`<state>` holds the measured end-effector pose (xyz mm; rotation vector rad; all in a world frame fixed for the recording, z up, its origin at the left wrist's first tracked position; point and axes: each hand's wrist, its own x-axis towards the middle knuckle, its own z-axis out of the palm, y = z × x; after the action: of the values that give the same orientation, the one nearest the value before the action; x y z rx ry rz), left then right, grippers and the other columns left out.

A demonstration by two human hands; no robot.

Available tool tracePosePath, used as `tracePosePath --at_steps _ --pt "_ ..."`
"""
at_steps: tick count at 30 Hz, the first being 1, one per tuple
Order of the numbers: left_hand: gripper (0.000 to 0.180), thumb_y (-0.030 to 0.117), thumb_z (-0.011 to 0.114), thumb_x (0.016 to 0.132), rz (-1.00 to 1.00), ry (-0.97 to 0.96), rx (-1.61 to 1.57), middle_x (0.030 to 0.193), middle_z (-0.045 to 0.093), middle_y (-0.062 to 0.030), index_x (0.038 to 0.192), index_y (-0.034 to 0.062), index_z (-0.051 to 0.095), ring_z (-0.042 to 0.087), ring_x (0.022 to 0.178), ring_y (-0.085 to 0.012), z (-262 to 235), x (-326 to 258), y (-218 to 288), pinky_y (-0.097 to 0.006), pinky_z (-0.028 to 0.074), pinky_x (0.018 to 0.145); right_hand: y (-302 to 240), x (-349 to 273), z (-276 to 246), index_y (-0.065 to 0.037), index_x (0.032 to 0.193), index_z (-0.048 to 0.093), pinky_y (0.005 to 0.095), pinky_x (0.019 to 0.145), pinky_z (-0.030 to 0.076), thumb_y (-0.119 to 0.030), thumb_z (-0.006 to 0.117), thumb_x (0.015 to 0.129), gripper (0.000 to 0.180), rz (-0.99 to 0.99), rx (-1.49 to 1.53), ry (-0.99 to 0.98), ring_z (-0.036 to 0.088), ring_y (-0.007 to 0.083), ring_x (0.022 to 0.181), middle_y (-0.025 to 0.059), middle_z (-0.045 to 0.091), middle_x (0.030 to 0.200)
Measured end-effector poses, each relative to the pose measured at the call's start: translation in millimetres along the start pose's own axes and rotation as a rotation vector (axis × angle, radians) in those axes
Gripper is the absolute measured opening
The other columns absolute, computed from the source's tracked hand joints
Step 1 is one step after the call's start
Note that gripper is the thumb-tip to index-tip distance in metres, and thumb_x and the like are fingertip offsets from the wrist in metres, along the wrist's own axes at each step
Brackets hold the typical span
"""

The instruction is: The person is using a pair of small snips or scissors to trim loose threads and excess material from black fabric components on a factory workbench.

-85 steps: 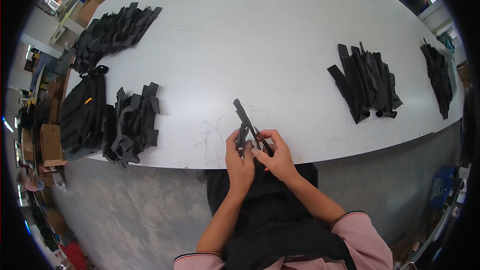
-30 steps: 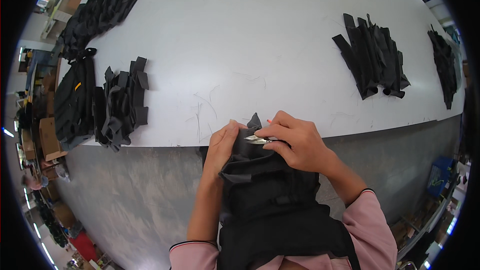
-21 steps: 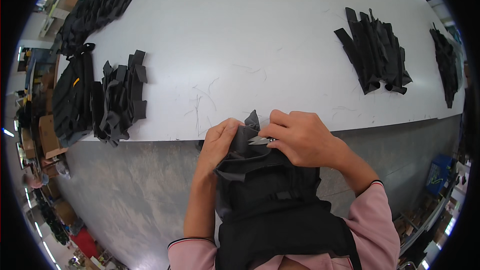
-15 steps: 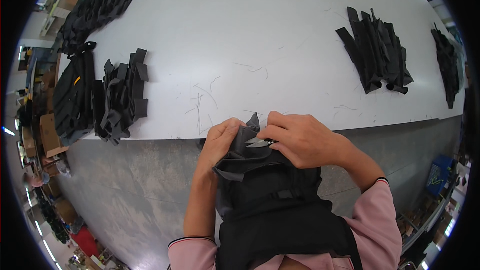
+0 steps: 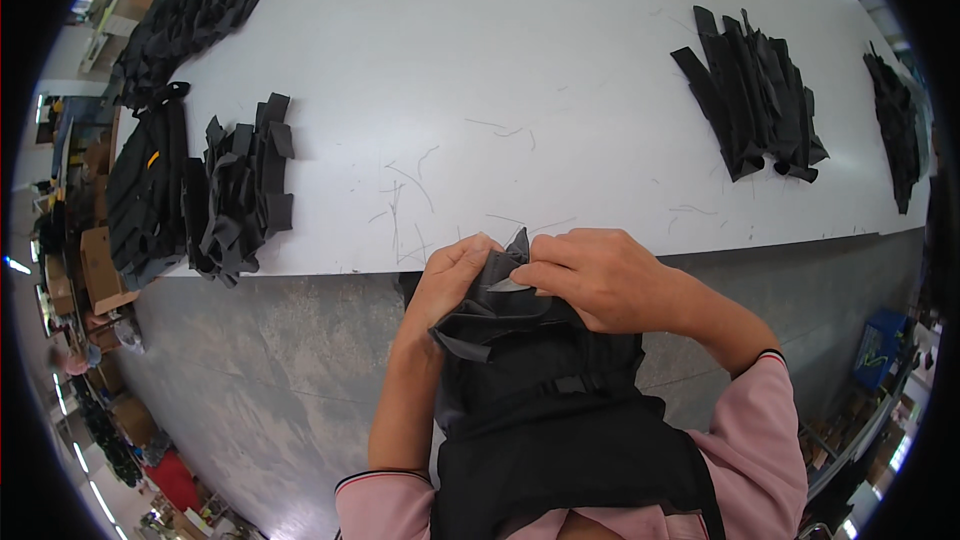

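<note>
My left hand (image 5: 452, 282) and my right hand (image 5: 595, 275) meet at the near edge of the white table (image 5: 520, 80). Both grip the same black fabric piece (image 5: 492, 312), bunched between my fingers. A small metal blade tip (image 5: 510, 286) shows under my right fingers; what it belongs to is hidden. The black piece hangs down against my black apron (image 5: 560, 440).
Piles of black fabric strips lie on the table: one at the left (image 5: 240, 195), one at the far left (image 5: 195, 15), one at the right (image 5: 755, 95), one at the far right edge (image 5: 898, 120). Loose threads (image 5: 405, 190) lie in the middle. Grey floor (image 5: 260, 370) lies below.
Earlier I held a long black strip above the table with both hands. Since then my hands have drawn back to the table's edge and bunched the black fabric close to my body.
</note>
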<state>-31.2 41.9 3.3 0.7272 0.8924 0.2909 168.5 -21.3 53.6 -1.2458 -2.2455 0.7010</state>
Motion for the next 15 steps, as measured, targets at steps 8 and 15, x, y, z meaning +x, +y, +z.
tracePosePath --at_steps 8,15 --pt "0.028 0.025 0.046 0.098 0.178 0.078 0.198 0.075 0.053 0.0056 0.088 0.0017 0.059 0.044 0.069 -0.0014 -1 5 -4 -0.017 0.037 0.062 -13 -13 12 -0.008 0.11 0.06 0.0302 0.059 0.045 0.002 0.064 0.073 0.039 0.278 0.31 0.174 0.056 0.023 0.072 0.0084 0.054 0.09" --pt "0.027 0.023 0.046 0.098 0.16 0.032 0.182 0.075 0.052 0.0054 0.087 0.0009 0.058 0.043 0.07 -0.0015 2 1 1 -0.017 0.037 0.062 -6 -13 8 -0.009 0.106 0.062 0.0323 0.056 0.045 0.001 0.066 0.071 0.036 0.216 0.18 0.221 0.055 0.0226 0.066 0.0066 0.054 0.085"
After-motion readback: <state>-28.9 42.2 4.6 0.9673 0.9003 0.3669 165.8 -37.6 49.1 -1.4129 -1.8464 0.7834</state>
